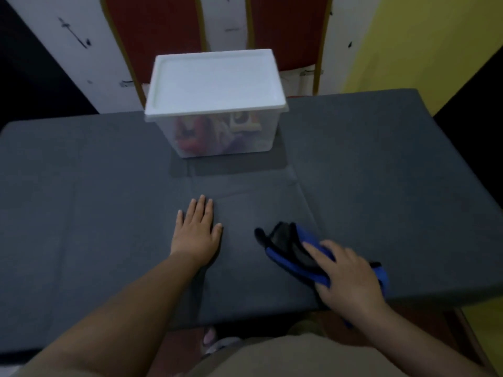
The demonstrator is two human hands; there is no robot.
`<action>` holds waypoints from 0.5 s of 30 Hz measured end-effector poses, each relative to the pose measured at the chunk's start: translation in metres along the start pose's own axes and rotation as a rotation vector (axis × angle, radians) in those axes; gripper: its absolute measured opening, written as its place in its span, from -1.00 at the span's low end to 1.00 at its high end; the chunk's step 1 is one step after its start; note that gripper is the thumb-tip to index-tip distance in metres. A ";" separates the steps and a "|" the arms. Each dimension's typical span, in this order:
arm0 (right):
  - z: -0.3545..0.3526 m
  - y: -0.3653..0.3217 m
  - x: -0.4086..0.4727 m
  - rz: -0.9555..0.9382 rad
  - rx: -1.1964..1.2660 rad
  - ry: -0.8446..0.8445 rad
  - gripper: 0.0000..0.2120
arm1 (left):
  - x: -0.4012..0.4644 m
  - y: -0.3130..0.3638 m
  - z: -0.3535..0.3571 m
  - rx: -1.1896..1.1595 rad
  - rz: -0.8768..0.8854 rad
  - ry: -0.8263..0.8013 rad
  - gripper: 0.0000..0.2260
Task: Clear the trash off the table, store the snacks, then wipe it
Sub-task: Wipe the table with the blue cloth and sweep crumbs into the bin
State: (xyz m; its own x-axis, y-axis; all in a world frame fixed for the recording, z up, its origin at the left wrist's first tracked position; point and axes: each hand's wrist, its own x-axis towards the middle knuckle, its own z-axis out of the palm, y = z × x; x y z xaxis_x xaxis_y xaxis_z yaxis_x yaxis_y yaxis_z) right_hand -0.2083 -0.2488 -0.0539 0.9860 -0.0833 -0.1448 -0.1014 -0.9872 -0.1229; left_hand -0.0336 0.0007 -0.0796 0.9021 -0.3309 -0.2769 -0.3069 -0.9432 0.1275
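Observation:
A grey cloth-covered table [95, 191] fills the view. At its far middle stands a clear plastic box [223, 137] with a white lid [216, 83] closed on it; colourful snack packets show through its wall. My left hand [196, 232] lies flat on the table, palm down, fingers together, holding nothing. My right hand [351, 278] presses on a blue and black cloth [288, 248] near the table's front edge, fingers curled over its right part.
Two red chairs with gold frames [152, 31] stand behind the table against a white wall. A yellow wall [424, 42] is at the right. The table's front edge runs just before my body.

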 end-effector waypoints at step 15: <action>-0.019 -0.060 0.072 0.721 0.103 0.065 -0.39 | -0.063 -0.115 0.000 0.015 0.047 -0.040 -0.46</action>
State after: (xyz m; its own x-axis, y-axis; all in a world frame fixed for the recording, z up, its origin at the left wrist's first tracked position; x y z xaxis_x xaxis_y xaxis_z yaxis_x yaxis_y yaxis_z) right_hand -0.1283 -0.1983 -0.0382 0.6747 -0.7190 -0.1667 -0.7374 -0.6662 -0.1112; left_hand -0.0554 0.1305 -0.0769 0.8736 -0.3757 -0.3092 -0.3537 -0.9267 0.1268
